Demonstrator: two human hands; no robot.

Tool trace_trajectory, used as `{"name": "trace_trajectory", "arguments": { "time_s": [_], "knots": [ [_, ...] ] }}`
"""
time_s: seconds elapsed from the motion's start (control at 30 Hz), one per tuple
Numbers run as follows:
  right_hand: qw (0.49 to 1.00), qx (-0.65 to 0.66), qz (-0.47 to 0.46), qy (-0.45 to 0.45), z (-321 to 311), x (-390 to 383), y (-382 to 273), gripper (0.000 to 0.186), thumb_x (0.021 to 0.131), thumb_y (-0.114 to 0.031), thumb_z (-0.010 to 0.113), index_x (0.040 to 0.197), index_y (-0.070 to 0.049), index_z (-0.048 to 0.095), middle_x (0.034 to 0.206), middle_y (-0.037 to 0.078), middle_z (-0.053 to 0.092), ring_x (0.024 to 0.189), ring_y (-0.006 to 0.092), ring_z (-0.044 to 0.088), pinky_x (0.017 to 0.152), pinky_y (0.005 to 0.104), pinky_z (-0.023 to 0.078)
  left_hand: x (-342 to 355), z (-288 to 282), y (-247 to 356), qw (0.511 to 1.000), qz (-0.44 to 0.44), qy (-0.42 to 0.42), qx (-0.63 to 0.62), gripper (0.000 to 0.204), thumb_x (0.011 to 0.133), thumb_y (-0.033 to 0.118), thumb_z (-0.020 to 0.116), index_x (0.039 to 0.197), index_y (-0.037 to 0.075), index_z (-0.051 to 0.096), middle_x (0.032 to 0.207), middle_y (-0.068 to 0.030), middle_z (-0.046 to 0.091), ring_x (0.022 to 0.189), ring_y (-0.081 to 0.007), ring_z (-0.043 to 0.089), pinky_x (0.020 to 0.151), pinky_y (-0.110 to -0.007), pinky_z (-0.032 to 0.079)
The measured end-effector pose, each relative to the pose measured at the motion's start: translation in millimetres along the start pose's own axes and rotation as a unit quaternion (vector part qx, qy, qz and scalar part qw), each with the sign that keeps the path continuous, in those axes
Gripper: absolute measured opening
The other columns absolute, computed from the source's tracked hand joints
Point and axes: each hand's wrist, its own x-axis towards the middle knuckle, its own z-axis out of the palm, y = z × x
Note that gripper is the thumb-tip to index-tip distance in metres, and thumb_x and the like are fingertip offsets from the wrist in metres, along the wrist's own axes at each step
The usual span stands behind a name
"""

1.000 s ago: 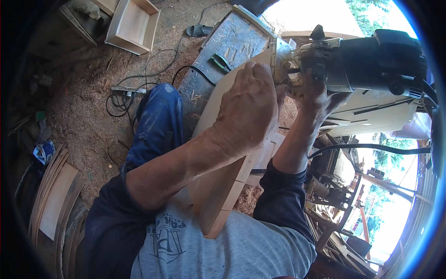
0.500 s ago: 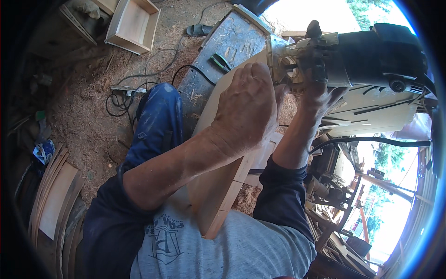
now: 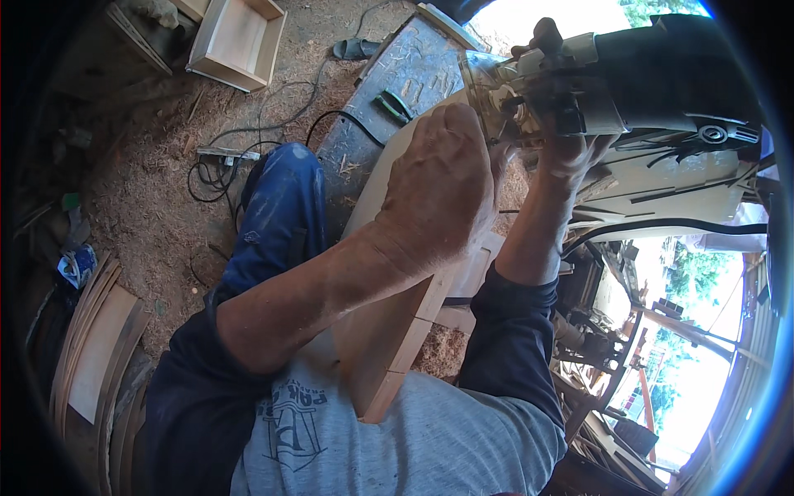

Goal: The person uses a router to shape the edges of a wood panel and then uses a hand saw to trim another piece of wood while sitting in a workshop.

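A pale wooden board (image 3: 387, 360) stands on edge, running away from my belly, with pencil lines across its narrow edge. My left hand (image 3: 442, 186) is closed over the board's far part, with most of the fingertips hidden behind it. Beyond it, my right hand (image 3: 572, 149) wraps round a black trim router (image 3: 662, 78), which lies sideways with its body pointing right. The router's clear base (image 3: 488, 91) is close to the board's far end; whether they touch I cannot tell.
Under the board's far part is a worn blue-grey work surface (image 3: 422, 62) holding dark-handled pliers (image 3: 393, 107). A power cable (image 3: 678, 223) loops right of my arm. Shavings cover the floor, where an open wooden drawer (image 3: 236, 41), a power strip (image 3: 227, 154) and curved wooden strips (image 3: 99, 355) lie.
My right hand has shifted the router slightly up and away, tilting its rear end upward. The left hand and the board have hardly moved.
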Motion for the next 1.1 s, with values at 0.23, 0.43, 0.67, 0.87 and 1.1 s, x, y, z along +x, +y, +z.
{"name": "trace_trajectory", "arguments": {
  "time_s": [0.23, 0.43, 0.67, 0.87, 1.1],
  "knots": [
    [0.980, -0.065, -0.148, -0.114, -13, 19, 6, 0.033, 0.068, -0.025, 0.072, 0.097, -0.009, 0.071, 0.105, 0.010, 0.065, 0.090, 0.0294, 0.065, 0.082, 0.0392, 0.051, 0, -6, -3, 1.000, -0.012, 0.010, -0.022, 0.033, 0.100, 0.023, 0.059, 0.099, -0.006, 0.043, 0.081, -0.0244, 0.054, 0.077, -0.0422, 0.060, 0.069, -0.050, 0.047],
    [0.966, 0.170, 0.187, -0.061, -10, 13, -20, 0.045, 0.063, -0.026, 0.071, 0.102, -0.005, 0.067, 0.100, 0.009, 0.067, 0.088, 0.0232, 0.066, 0.082, 0.0380, 0.052, -1, -8, 0, 1.000, -0.001, 0.004, 0.000, 0.033, 0.100, 0.023, 0.059, 0.099, -0.005, 0.043, 0.082, -0.0237, 0.052, 0.076, -0.0403, 0.058, 0.068, -0.049, 0.046],
    [0.901, 0.275, 0.331, -0.057, -25, 39, -48, 0.061, 0.063, -0.029, 0.080, 0.111, -0.001, 0.056, 0.100, 0.008, 0.065, 0.087, 0.0201, 0.063, 0.085, 0.0351, 0.051, -1, -9, -4, 1.000, 0.010, -0.015, 0.000, 0.031, 0.100, 0.023, 0.059, 0.097, -0.003, 0.042, 0.083, -0.0214, 0.049, 0.076, -0.0377, 0.057, 0.070, -0.048, 0.046],
    [0.840, 0.268, 0.472, -0.004, -35, 31, -58, 0.073, 0.062, -0.026, 0.082, 0.121, 0.000, 0.047, 0.106, 0.010, 0.059, 0.093, 0.0216, 0.060, 0.087, 0.0365, 0.049, 0, -7, -2, 1.000, 0.012, -0.023, -0.001, 0.030, 0.101, 0.022, 0.058, 0.101, -0.004, 0.041, 0.085, -0.0216, 0.049, 0.081, -0.0373, 0.056, 0.072, -0.049, 0.046],
    [0.822, 0.278, 0.497, 0.018, -33, 31, -60, 0.077, 0.062, -0.028, 0.082, 0.123, 0.001, 0.044, 0.108, 0.010, 0.058, 0.095, 0.0223, 0.059, 0.089, 0.0379, 0.049, -5, -2, -2, 0.999, 0.041, 0.013, -0.010, 0.028, 0.099, 0.017, 0.059, 0.101, -0.003, 0.041, 0.085, -0.0220, 0.049, 0.078, -0.0366, 0.054, 0.071, -0.048, 0.044]
  ]
}}
